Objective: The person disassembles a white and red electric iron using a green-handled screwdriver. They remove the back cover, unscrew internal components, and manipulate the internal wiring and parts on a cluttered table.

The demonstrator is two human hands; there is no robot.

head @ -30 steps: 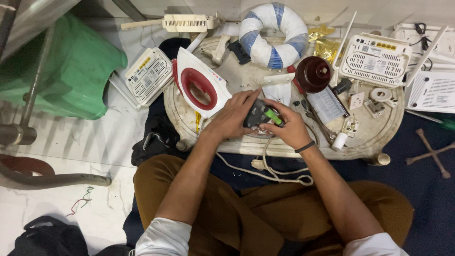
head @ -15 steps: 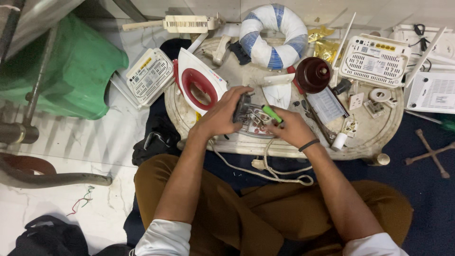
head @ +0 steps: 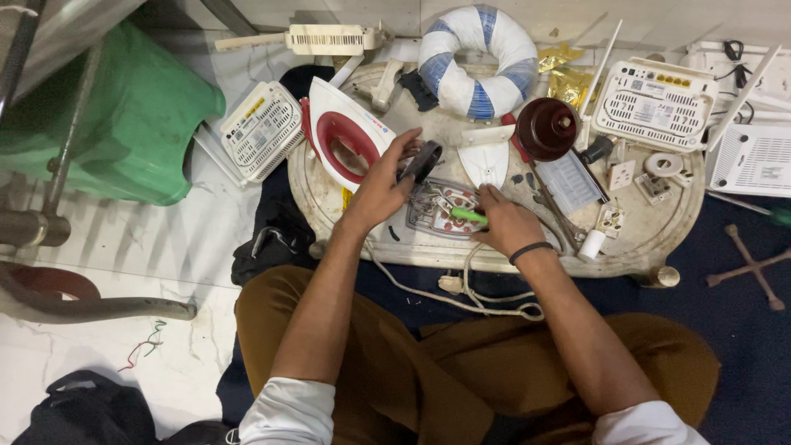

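While the person sits cross-legged at a low round tray (head: 659, 247), parts lie within arm's reach:
Stool (head: 124, 124): green plastic, far left.
Iron shell (head: 346, 140): white/red, glossy, tipped up beside the L hand.
L hand (head: 383, 185): pinches black ring part (head: 422, 159), lifted off the base.
Iron base (head: 441, 210): metal, wires exposed, center of the tray.
R hand (head: 503, 227): closed round green screwdriver (head: 468, 216), tip at the base.
Cord (head: 461, 292): white, loops off the tray edge.

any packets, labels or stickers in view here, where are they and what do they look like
Gold foil packets: far side of the round tray, crumpled, shiny yellow-gold.
Label on white router: left of the red and white iron shell, small yellow strip.
Port strip on the other router: tray's far right, yellow row.
Barcode-style sticker: long cream device at the top, pale rectangle.
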